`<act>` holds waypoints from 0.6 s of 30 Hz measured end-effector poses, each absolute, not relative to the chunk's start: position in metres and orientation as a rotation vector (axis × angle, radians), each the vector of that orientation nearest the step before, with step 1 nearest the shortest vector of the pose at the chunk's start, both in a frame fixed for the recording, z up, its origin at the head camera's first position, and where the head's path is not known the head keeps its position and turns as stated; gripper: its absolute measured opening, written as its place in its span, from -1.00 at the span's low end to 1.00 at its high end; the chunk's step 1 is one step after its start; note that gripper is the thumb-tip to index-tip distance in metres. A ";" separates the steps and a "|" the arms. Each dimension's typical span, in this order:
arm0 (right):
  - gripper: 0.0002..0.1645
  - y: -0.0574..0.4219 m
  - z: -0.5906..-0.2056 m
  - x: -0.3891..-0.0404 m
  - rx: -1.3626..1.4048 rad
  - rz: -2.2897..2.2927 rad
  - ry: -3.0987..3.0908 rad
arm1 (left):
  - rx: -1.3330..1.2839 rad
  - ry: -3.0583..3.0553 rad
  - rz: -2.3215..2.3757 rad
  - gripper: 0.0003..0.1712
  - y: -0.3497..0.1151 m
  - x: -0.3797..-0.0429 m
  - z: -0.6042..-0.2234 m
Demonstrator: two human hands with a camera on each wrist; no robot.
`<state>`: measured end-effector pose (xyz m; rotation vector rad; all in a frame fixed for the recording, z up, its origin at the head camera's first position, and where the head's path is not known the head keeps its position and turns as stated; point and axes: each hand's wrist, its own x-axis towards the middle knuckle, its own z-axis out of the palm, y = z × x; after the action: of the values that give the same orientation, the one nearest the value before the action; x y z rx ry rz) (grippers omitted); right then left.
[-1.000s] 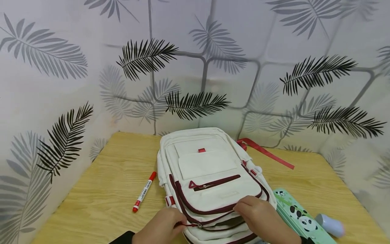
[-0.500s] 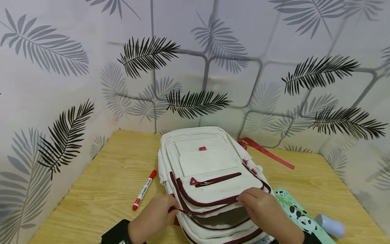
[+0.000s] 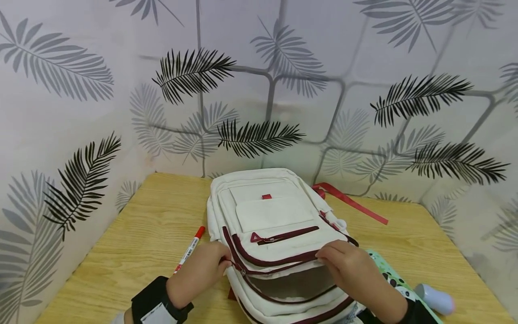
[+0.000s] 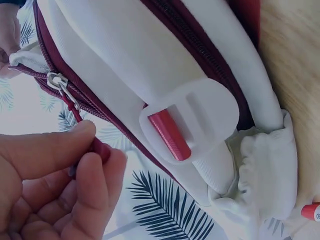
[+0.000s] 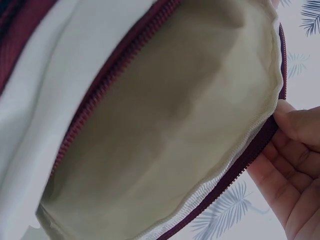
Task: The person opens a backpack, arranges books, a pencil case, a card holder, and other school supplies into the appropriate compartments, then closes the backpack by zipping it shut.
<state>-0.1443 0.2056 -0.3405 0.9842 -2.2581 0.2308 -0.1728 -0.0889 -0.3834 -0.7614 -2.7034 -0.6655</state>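
A white backpack [image 3: 279, 211] with dark red zips lies front up on the table. My left hand [image 3: 202, 270] pinches a dark red zipper pull [image 4: 102, 150] at the bag's left side, its cord running to a silver slider [image 4: 57, 80]. With thumb and fingers, my right hand [image 3: 352, 272] grips the upper zip edge [image 5: 250, 152] of a compartment and holds it raised. Below that edge the compartment gapes, showing its beige lining [image 5: 160, 115]. In the left wrist view, a white buckle [image 4: 210, 117] with a red strap sits on the bag's side.
A red-capped marker [image 3: 189, 252] lies left of the bag on the wooden table [image 3: 162, 211], partly behind my left hand. To the right are a green panda-print case [image 3: 382, 265] and a pale lavender cylinder [image 3: 437, 299]. A red strap [image 3: 356, 204] extends behind the bag.
My left hand has drawn the zipper pull leftward and up along the bag's left side. My right hand has lifted the edge slightly, and the compartment gapes wider.
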 end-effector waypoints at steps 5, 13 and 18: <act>-0.70 0.208 -0.339 -0.144 0.970 0.237 -2.228 | -0.698 -2.732 -0.634 -0.81 -0.088 -0.179 -0.378; -0.38 0.209 -0.337 -0.145 0.943 0.266 -2.201 | -0.594 -2.768 -0.556 -0.82 -0.089 -0.198 -0.377; -0.41 0.211 -0.336 -0.145 0.940 0.297 -2.194 | -0.559 -2.770 -0.526 -0.77 -0.090 -0.211 -0.379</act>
<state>-0.1454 0.2112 -0.3360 0.9398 -2.1938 0.2970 -0.2114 -0.0898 -0.3790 -0.5585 -2.7703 -0.5260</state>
